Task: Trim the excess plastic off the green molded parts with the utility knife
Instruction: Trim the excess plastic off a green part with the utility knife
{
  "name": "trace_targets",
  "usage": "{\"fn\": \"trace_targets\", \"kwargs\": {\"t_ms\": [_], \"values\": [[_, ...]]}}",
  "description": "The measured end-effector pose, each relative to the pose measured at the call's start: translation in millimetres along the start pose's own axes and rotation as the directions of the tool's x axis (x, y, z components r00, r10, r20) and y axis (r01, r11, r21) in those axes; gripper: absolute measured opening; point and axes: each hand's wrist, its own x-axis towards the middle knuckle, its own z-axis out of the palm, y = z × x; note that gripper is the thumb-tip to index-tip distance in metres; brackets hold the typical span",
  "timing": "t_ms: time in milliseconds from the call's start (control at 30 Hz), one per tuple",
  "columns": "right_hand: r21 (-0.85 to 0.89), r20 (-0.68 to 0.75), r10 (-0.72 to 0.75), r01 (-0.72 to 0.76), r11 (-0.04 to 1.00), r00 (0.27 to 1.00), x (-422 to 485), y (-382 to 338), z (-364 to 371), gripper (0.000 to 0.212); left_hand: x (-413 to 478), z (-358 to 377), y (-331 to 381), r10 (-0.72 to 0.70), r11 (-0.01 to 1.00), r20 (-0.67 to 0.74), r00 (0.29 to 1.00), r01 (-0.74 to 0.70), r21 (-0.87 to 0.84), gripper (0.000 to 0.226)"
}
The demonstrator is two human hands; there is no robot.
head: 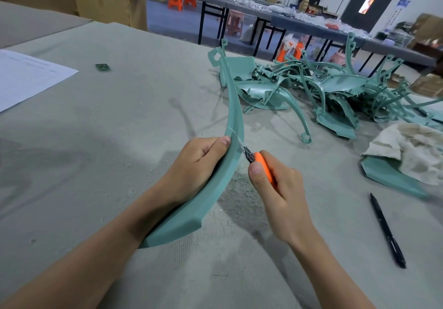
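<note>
Nearby lie pen [387, 230] and rag [412, 150]; left hand [199, 165] grips green part [236, 107], right hand [275, 189] the knife [263, 166].

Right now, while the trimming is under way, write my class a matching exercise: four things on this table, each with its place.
Things: 1 utility knife; 2 curved green part; 3 pen; 4 cloth.
Places: A draped over a flat green part; B gripped by the left hand; C lying loose on the table; D gripped by the right hand.
Pairs: 1-D; 2-B; 3-C; 4-A.

Two hands [191, 167] [273, 189], one knife [263, 165], one pen [386, 229], perhaps a dozen green parts [335, 88]
</note>
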Motion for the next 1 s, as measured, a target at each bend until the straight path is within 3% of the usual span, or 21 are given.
{"fn": "trace_targets", "kwargs": {"t_ms": [367,467,1000], "values": [[-0.018,-0.071,0.015,-0.016,1.000,0.997,9,11,-11,0.052,-7,8,7,0.007,0.999,0.159,0.987,0.001,-0.052,0.053],[-0.019,-0.086,0.013,-0.015,1.000,0.996,11,14,-14,0.049,-8,8,9,0.000,0.999,0.203,0.979,0.011,-0.053,0.046],[-0.177,-0.118,-0.005,-0.016,0.984,0.993,28,21,-24,0.043,-7,7,3,-0.026,1.000,0.297,0.955,0.022,0.016,0.042]]}}
